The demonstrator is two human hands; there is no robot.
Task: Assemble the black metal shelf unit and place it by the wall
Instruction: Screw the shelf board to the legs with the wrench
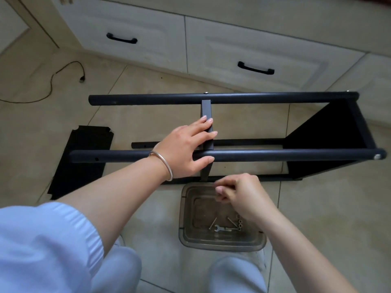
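Where shelf frame (243,154) lies: beige tile floor (135,115) (cream drawers (249,56) behind).

A home room: cream panelled drawers (131,37) with black handles (121,38), beige floor tiles (317,218).

pale blue short sleeve (42,240), pale blue trousers (237,275), thin metal bangle (164,163) on the left wrist.
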